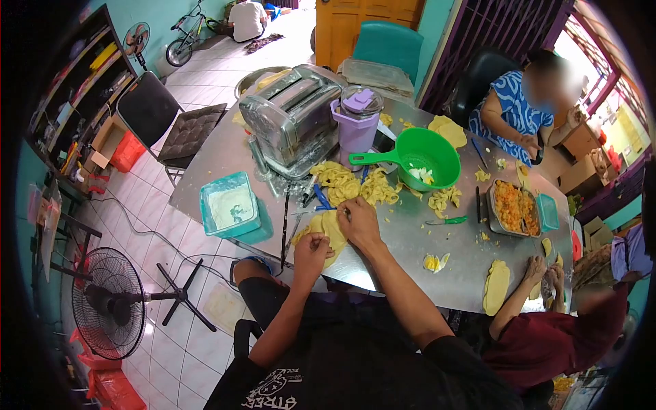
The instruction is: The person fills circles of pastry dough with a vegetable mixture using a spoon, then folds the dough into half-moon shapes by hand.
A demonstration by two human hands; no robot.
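Observation:
A thin sheet of yellow dough [333,238] lies at the near edge of the metal table, under both hands. My left hand [312,255] is closed, its fingertips pinching the sheet's near side. My right hand [359,223] has its fingers curled down onto the far right side of the same dough, thumb and forefinger together. Just beyond are heaped dough scraps [338,181] and a blue-handled tool [321,197], partly covered by scraps. A teal tub of white flour [231,206] stands left of my hands.
Behind the scraps stand a floury metal dough-rolling machine [290,119] and a lilac tumbler [358,137]. Rightward are a green strainer [447,154], a green-handled knife [447,221], egg pieces [434,263] and a tray of orange filling [514,207]. Two people work along the right side.

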